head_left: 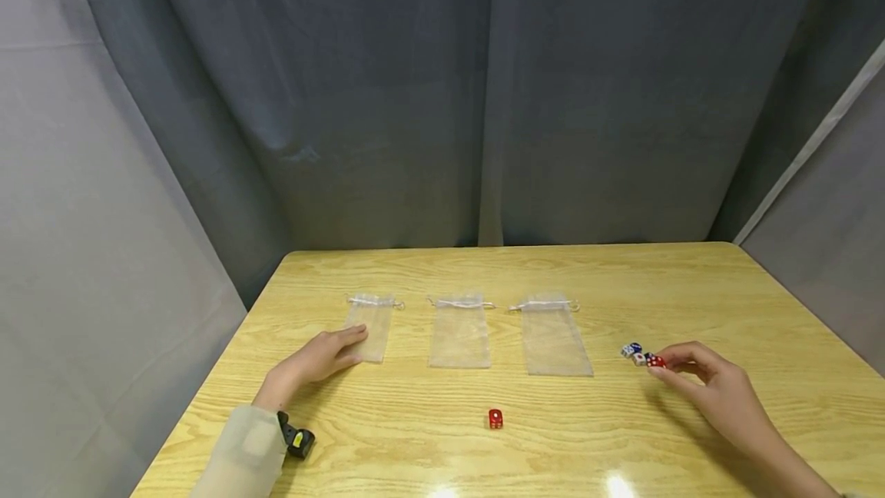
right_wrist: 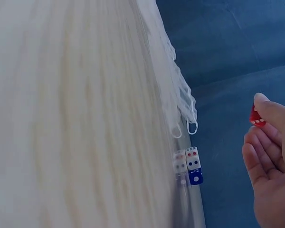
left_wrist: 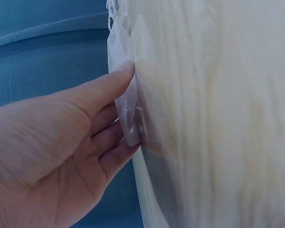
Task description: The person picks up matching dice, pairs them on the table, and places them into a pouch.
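At the left of the table, my left hand [head_left: 314,363] lies over the near left part of a sheer white drawstring pouch [head_left: 376,340]. In the left wrist view the thin mesh runs between my thumb and fingers, raised at its near edge. My right hand [head_left: 726,398] pinches a red die [right_wrist: 255,115] between thumb and fingertips, above the table on the right. Beside those fingertips sit several white and blue dice [head_left: 631,350], bunched together. Another red die [head_left: 495,419] stands alone at the near middle.
Two more sheer pouches lie flat, a middle pouch [head_left: 459,336] and a right pouch [head_left: 556,340], drawstrings towards the back. A grey curtain [head_left: 387,98] hangs behind the wooden table [head_left: 415,452]. A black wrist device [head_left: 299,440] is strapped at the left sleeve.
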`<state>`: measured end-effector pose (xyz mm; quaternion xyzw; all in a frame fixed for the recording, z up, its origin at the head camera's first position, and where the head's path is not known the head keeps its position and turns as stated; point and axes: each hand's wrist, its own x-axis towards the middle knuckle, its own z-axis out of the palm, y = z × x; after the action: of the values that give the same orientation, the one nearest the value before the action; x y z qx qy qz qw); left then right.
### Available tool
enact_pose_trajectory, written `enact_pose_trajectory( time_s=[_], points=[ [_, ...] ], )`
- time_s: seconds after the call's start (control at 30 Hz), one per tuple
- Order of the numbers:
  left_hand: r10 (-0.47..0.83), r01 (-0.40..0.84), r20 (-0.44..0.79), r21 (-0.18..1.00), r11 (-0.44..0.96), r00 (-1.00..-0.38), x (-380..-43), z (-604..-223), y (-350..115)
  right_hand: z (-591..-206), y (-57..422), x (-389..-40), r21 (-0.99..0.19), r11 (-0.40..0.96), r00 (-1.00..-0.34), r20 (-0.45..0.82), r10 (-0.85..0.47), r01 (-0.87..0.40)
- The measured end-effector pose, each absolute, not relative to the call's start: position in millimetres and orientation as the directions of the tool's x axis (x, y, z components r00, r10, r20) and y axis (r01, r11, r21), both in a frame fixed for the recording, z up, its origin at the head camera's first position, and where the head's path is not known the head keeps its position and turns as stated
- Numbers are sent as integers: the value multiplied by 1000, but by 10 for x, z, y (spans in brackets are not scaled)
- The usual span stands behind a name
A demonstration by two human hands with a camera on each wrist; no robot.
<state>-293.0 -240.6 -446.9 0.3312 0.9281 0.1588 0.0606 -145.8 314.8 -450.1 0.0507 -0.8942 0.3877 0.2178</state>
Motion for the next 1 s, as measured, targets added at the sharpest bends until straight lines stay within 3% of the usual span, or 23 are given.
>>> enact_pose_trajectory(
  time_s=[1.0],
  points=[
    [640,604,-2,326,727,-768,-2948,-4446,-2333,-4514,2723,-1565,-654,617,-848,528,-42,-437]
  ],
)
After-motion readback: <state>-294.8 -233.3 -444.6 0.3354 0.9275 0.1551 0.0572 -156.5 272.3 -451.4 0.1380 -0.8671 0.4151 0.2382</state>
